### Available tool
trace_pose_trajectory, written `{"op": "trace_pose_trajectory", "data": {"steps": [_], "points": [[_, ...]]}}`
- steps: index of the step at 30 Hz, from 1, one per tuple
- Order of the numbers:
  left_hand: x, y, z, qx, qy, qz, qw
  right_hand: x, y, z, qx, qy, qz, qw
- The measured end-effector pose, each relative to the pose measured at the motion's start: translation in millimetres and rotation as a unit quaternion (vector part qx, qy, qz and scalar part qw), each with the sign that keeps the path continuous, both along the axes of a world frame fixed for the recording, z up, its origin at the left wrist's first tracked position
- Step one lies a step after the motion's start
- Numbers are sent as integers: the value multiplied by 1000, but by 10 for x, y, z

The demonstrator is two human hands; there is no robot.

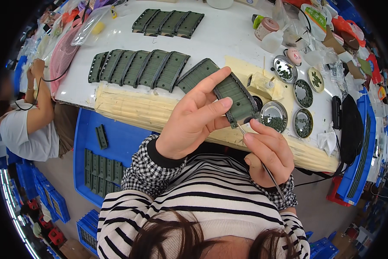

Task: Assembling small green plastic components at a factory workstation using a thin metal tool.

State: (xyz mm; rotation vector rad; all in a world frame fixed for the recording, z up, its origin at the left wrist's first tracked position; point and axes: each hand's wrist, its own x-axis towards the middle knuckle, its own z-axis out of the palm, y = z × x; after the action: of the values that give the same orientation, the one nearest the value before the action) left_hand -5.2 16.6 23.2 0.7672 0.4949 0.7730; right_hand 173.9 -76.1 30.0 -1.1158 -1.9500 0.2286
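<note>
My left hand (194,114) grips a dark green ribbed panel (240,103) above the table's near edge, thumb across its face and index finger stretched out. Slim metal tweezers (269,175) are pinched in my right hand (269,153). Their tip is at the panel's lower corner; whatever the tip may hold is too small to make out. Another green panel section (199,74) shows behind my left fingers, and I cannot tell whether it joins the held one. Close by on the right, round metal dishes (274,115) contain small dark green pieces.
Further rows of green panels (140,69) lie on the white table (129,41). A taped block (263,85) stands near the dishes. Bottles (272,41) and bags fill the far right. Below the left edge, a blue bin (84,142) contains more panels. Another person (32,121) sits at left.
</note>
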Motion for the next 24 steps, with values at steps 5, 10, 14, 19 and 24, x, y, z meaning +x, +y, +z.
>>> {"op": "trace_pose_trajectory", "data": {"steps": [5, 10, 14, 19, 24], "points": [[-4, -3, -17, -4, -4, 6, 1000, 2, 12, -12, -6, 10, 2, 1000], [-1, -2, -21, -9, -8, 11, 1000, 2, 30, -26, -4, 10, 5, 1000], [4, 1, -31, -14, -10, 12, 1000, 2, 37, -40, -2, 8, 2, 1000], [8, 2, -30, -15, -11, 14, 1000, 6, 51, -50, 7, 10, 6, 1000], [15, 2, -34, -13, -15, 18, 1000, 9, 59, -55, 10, 11, 7, 1000]]}}
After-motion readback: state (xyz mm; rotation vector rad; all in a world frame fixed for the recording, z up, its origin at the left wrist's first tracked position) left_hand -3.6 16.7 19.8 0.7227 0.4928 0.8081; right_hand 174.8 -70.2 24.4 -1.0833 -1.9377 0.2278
